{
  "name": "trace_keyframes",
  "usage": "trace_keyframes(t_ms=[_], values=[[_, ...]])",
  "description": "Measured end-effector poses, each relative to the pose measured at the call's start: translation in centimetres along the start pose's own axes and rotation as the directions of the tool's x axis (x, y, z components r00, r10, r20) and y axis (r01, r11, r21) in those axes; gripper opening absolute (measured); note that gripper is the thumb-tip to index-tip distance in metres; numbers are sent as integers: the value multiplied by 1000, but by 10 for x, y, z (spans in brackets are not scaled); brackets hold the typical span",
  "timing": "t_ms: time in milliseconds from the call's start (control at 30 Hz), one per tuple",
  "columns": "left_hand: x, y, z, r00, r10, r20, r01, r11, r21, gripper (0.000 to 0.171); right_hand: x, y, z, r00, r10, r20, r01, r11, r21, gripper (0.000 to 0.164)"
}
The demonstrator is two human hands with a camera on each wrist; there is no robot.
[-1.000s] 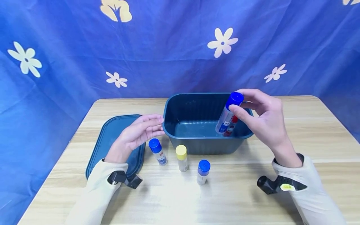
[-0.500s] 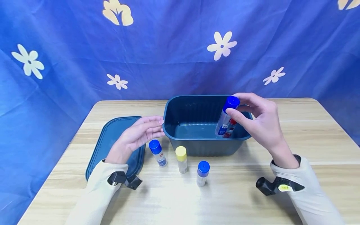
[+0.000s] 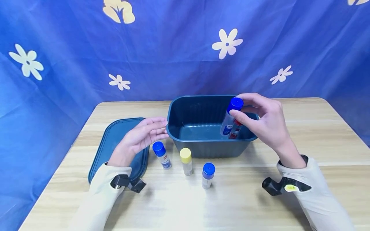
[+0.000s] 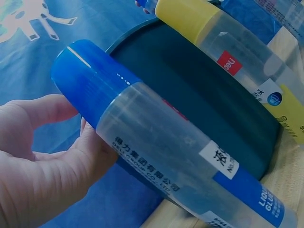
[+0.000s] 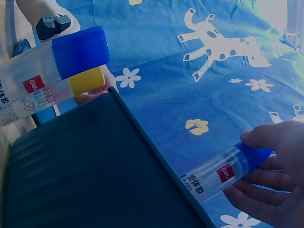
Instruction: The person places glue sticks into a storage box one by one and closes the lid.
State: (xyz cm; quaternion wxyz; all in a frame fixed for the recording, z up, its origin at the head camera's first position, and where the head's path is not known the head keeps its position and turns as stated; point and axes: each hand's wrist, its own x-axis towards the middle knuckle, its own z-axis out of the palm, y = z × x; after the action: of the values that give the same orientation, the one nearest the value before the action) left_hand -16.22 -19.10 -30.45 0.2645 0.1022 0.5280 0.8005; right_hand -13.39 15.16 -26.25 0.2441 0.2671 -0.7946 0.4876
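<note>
My right hand (image 3: 267, 122) grips the blue cap of a clear liquid glue bottle (image 3: 227, 124), thumb on the near side and fingers behind. The bottle stands slightly tilted inside the dark green bin (image 3: 214, 149), at its right end. Close beside it in the bin is a smaller bottle with red parts (image 3: 235, 129). My left hand (image 3: 144, 133) has its fingertips against the bin's left rim, fingers loosely bent. In front of the bin stand a blue-capped glue bottle (image 3: 162, 155), a yellow-capped one (image 3: 186, 161) and another blue-capped one (image 3: 208, 175).
A dark green lid (image 3: 115, 138) lies flat on the wooden table (image 3: 245, 208), partly under the left forearm. Behind the table hangs a blue curtain (image 3: 173, 64) with pale flowers. Black cameras sit on both wrists.
My right hand has shifted a little to the left inside the bin, carrying the blue-capped glue bottle with it. The left hand stays at the rim, and the standing bottles have not moved.
</note>
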Motion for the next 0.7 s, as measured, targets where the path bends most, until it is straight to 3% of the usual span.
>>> trace_keyframes(t_ms=[400,700], values=[[3,-2,-3,1000,11,28,-12,1000,1,18,2,13,0,1000,4,29,-2,998,-60,34],[2,-3,-4,1000,14,5,-14,1000,-8,18,2,22,3,998,43,52,-37,993,-116,34]])
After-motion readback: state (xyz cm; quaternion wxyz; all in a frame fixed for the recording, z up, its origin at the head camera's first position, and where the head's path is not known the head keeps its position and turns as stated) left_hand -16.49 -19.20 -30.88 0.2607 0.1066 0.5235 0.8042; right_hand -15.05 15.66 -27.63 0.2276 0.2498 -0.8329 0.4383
